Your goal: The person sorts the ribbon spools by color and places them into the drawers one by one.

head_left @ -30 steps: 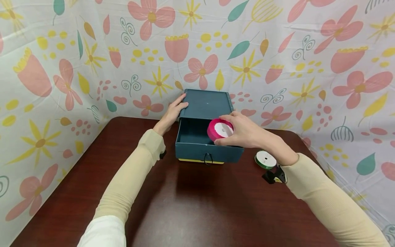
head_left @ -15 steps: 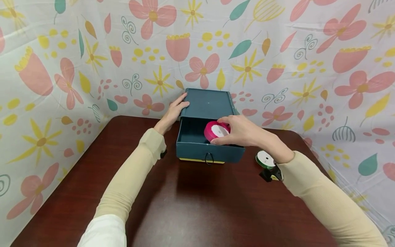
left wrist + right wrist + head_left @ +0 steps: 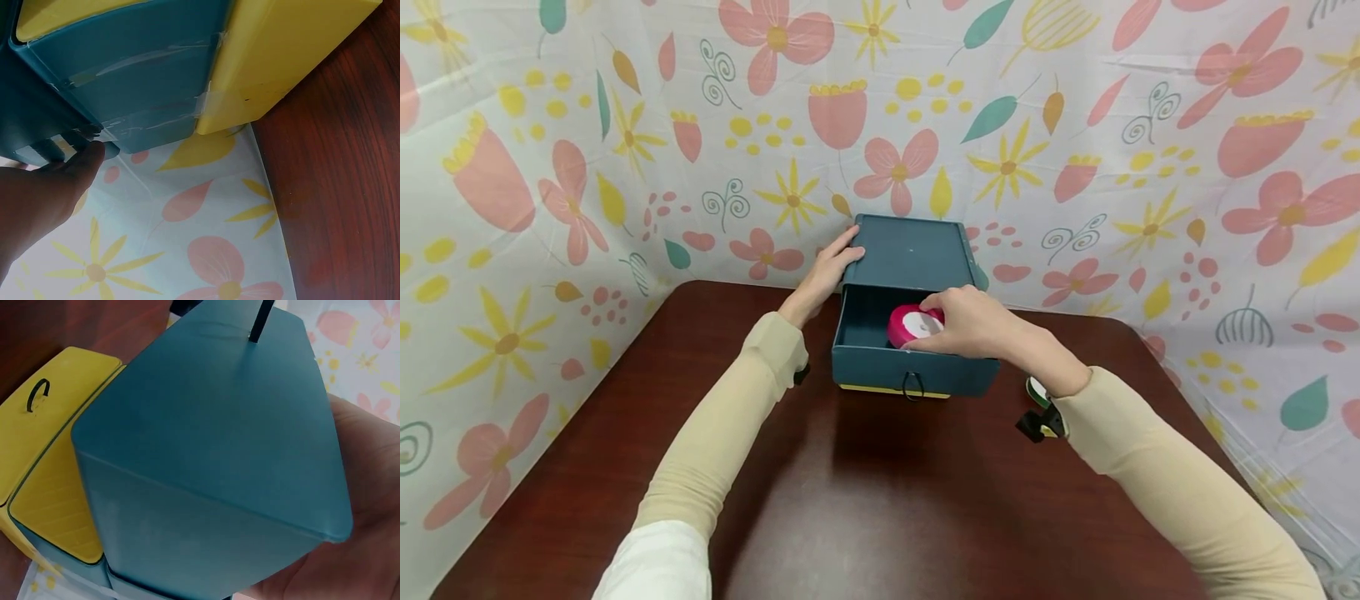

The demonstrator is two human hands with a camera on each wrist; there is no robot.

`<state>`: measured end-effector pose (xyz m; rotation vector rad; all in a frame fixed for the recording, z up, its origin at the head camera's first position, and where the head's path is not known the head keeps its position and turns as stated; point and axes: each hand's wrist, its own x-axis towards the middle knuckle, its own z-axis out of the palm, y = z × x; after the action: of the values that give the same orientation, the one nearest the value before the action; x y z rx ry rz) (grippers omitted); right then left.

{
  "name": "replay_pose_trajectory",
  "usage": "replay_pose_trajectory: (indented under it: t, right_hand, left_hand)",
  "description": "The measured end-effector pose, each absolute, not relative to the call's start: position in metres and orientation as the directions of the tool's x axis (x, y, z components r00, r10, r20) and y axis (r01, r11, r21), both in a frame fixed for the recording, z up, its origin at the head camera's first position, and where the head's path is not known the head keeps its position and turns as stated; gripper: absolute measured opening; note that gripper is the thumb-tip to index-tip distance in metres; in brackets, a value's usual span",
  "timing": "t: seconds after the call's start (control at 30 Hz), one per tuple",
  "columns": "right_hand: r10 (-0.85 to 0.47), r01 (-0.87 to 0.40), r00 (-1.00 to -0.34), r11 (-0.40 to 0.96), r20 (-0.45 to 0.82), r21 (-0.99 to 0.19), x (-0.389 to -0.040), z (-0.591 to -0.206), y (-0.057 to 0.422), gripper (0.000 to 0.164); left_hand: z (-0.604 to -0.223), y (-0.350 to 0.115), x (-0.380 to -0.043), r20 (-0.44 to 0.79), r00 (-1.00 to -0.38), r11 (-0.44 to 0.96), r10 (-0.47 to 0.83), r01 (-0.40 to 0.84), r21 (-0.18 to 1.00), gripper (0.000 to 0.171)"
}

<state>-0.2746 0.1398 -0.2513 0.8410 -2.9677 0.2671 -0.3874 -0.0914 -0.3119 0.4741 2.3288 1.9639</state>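
Note:
In the head view a teal drawer box (image 3: pixel 913 252) stands at the back of the table, its upper drawer (image 3: pixel 880 369) pulled out toward me. My right hand (image 3: pixel 976 323) holds a pink ribbon roll (image 3: pixel 897 327) with a white face inside the open drawer, thumb near the front wall. My left hand (image 3: pixel 827 268) rests on the box's left side, fingertips at its top edge; in the left wrist view its fingers touch the teal side wall (image 3: pixel 137 75). The right wrist view has the drawer's front (image 3: pixel 206 419) with part of the right hand (image 3: pixel 369 481) beyond it; the roll is hidden there.
A green ribbon roll (image 3: pixel 1037 392) lies on the dark table (image 3: pixel 895 517) to the right, partly covered by my right wrist. Below the teal drawer sits a yellow drawer (image 3: pixel 59 406) with a black loop handle. A flowered cloth (image 3: pixel 760 108) hangs behind the box.
My right hand has moved left and down, bringing the pink ribbon roll lower into the drawer. The left hand keeps its place on the box. More of the green roll is now covered.

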Motion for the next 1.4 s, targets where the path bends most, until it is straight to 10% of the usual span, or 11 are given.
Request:
replay_pose_trajectory:
  t: [0.27, 0.7, 1.4]
  right_hand:
    - [-0.514, -0.525, -0.85, 0.818, 0.111, -0.234, -0.268, -0.246, 0.147, 0.064]
    - [-0.552, -0.654, -0.756, 0.632, 0.352, -0.416, -0.218, -0.244, 0.168, 0.009]
    - [-0.576, -0.014, -0.797, 0.323, -0.184, -0.946, -0.198, -0.312, 0.15, 0.045]
  left_hand:
    - [-0.314, -0.089, -0.386, 0.141, -0.956, 0.132, 0.259, 0.179, 0.975, 0.057]
    - [-0.314, -0.089, -0.385, 0.14, -0.955, 0.126, 0.26, 0.178, 0.976, 0.057]
    - [-0.309, -0.089, -0.384, 0.121, -0.955, 0.082, 0.272, 0.149, 0.986, 0.057]
